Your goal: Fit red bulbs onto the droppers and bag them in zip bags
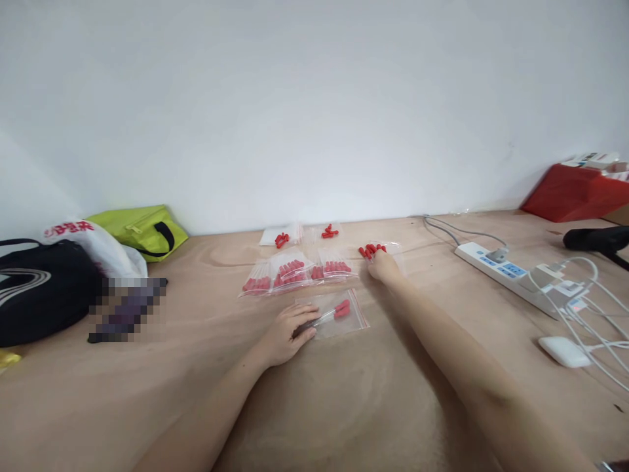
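My left hand [291,333] lies low over the table, thumb and fingers around the near-left end of a clear zip bag [358,320]. A few small red pieces [342,309] show in that bag. Farther right, my right hand [383,267] reaches to a loose pile of small red pieces [372,250] on a clear plastic bag [394,250]. Its fingers look closed, but the tips are hidden. Between the hands and the wall lie filled zip bags of red pieces [292,270], and two small heaps of red pieces [282,240] on bags behind them.
A white power strip [511,272] with cables and a white charger [565,351] is on the right. Behind it are a black object [597,239] and a red box [572,190]. A black bag [46,288], a white plastic bag [105,252] and a lime bag [142,229] stand left.
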Available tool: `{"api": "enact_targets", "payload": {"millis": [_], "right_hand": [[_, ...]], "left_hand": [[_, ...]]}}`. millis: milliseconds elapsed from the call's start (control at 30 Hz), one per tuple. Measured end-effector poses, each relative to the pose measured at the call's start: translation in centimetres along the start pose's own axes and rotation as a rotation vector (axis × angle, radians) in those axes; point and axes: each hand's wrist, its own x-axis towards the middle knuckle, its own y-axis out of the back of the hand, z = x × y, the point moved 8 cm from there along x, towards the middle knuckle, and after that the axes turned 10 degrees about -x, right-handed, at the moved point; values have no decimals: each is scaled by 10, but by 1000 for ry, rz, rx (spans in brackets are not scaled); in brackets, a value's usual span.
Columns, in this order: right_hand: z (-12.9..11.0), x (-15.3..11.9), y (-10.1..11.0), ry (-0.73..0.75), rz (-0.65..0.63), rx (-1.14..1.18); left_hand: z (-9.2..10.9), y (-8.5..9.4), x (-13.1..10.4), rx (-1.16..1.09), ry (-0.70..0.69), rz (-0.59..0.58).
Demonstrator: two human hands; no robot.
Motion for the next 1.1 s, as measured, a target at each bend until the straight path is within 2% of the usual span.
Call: {"api": "enact_targets", "payload": {"millis": [133, 267, 400, 500, 667, 733, 933, 1100], "right_hand": [[-5, -4, 9, 18, 16, 34], [-1, -32, 24, 61, 45, 231], [6, -73, 13, -36, -113, 672], [5, -92, 3, -140, -141, 852], [2, -92, 5, -188, -11, 939], [0, -91, 6, -180, 2, 973], [-16, -102, -6, -155, -190, 1084], [-20, -108, -4, -175, -227, 1065]], "left_hand": [[-1, 0, -1, -8, -2, 6], [-2, -2, -1, -11, 12, -7], [0, -1, -1, -14, 10, -16], [2, 0, 0, -10, 10, -20], [4, 1, 0, -1, 3, -21], [4, 0, 0, 2, -1, -19], [3, 0, 0, -2, 1, -17], [3, 1, 0, -8, 15, 12]]}}
